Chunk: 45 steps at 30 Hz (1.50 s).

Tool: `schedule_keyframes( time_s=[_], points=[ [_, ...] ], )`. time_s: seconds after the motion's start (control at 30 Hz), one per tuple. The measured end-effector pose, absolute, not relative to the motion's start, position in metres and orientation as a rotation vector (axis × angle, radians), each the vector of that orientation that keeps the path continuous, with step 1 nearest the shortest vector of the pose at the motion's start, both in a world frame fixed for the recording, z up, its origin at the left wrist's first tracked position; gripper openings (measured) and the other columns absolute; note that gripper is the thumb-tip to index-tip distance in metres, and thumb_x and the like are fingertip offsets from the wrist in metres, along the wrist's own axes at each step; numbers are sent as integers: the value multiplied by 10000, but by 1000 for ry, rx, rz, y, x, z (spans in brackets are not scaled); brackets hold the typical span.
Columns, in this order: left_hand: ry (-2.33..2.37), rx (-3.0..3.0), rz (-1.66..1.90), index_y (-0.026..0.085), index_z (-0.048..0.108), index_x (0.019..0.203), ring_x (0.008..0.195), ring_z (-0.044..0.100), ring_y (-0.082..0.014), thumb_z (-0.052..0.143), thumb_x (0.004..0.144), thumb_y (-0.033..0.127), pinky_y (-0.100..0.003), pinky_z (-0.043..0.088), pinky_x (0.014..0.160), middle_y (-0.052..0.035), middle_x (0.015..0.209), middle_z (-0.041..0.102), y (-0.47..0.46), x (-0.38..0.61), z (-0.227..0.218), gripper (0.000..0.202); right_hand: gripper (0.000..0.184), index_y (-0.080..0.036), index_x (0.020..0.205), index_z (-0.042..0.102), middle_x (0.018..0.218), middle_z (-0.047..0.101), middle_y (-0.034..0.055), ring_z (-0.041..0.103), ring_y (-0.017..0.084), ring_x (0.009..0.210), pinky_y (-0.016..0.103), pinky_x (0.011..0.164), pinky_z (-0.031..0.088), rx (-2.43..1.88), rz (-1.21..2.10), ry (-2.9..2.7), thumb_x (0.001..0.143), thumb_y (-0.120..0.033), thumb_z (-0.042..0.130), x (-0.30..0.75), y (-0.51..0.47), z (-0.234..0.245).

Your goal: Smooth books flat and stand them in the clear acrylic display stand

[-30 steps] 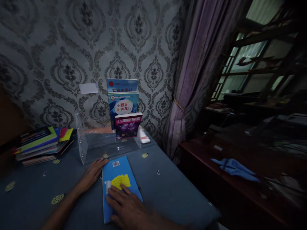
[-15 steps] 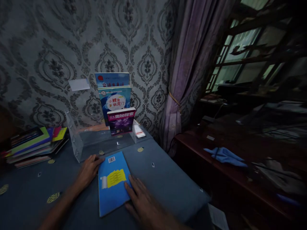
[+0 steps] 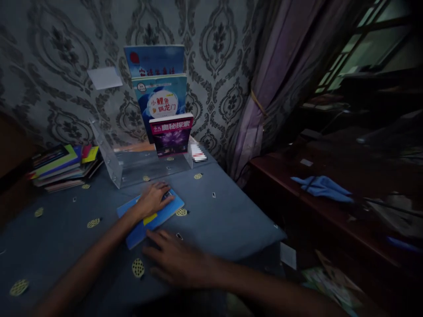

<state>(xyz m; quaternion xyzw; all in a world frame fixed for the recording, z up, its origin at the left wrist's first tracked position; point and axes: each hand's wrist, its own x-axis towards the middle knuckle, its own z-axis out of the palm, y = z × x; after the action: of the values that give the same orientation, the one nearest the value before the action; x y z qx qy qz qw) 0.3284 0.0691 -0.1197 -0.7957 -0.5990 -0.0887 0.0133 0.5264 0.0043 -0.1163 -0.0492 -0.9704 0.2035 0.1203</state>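
Note:
A blue book (image 3: 135,234) with a yellow patch lies flat and slanted on the cloth-covered table. My left hand (image 3: 153,200) rests across its upper right part, fingers laid over the cover and partly hiding it. Near the book's lower edge is my right hand (image 3: 176,255), slightly blurred, its fingers apart and holding nothing. Whether its fingertips touch the book I cannot tell. Behind them stands a clear stepped rack (image 3: 110,160). On its right side, a purple book (image 3: 172,137), a light-blue book (image 3: 163,103) and a darker blue book (image 3: 155,61) stand upright in tiers.
A pile of books (image 3: 66,167) lies at the table's left. The patterned wall is close behind the rack. Past the table's right edge, a dark red desk (image 3: 274,169) holds a blue cloth (image 3: 325,188). A tied curtain (image 3: 249,127) hangs at the back corner.
The blue book has turned clockwise on the table. My left hand has moved from its left edge onto its cover. My right hand has left its right edge. The view has tilted down.

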Motion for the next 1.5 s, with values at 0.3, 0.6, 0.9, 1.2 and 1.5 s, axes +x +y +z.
schedule_keyframes(
  time_s=[0.3, 0.6, 0.9, 1.2, 1.5],
  points=[
    [-1842, -2386, -35, 102, 527, 1339, 1299, 491, -317, 583, 911, 336, -447, 411, 1061, -177, 1395, 537, 33, 368, -121, 491, 252, -145, 971, 729, 922, 765, 59, 702, 169, 886, 270, 812, 528, -204, 1367, -2376, 944, -222, 491, 541, 88, -121],
    [-1712, -2295, -119, 82, 589, 1199, 1193, 584, -303, 564, 930, 290, -417, 489, 991, -194, 1242, 633, 34, 375, -127, 341, 313, -160, 1143, 677, 904, 757, 62, 690, 186, 855, 315, 819, 504, -680, 1051, -1985, 953, -227, 438, 528, 138, -145],
    [-1750, -2272, -161, 104, 589, 1204, 1212, 584, -288, 558, 925, 263, -397, 519, 965, -183, 1254, 634, 33, 375, -131, 323, 324, -174, 1181, 669, 889, 757, 45, 687, 174, 846, 301, 815, 506, -638, 1111, -2060, 980, -256, 429, 531, 139, -149],
    [-1765, -2337, -166, 94, 600, 1194, 1207, 594, -296, 525, 947, 279, -407, 522, 970, -191, 1252, 642, 35, 372, -127, 317, 329, -163, 1161, 679, 884, 764, 48, 690, 174, 836, 301, 808, 505, -632, 1122, -2077, 982, -260, 421, 532, 141, -149],
    [-1794, -2332, -133, 112, 612, 1192, 1223, 588, -275, 470, 976, 283, -379, 521, 964, -161, 1245, 658, 35, 372, -122, 310, 331, -147, 1139, 688, 886, 764, 59, 692, 179, 848, 296, 809, 498, -621, 1133, -2074, 979, -265, 424, 534, 140, -144]
  ],
)
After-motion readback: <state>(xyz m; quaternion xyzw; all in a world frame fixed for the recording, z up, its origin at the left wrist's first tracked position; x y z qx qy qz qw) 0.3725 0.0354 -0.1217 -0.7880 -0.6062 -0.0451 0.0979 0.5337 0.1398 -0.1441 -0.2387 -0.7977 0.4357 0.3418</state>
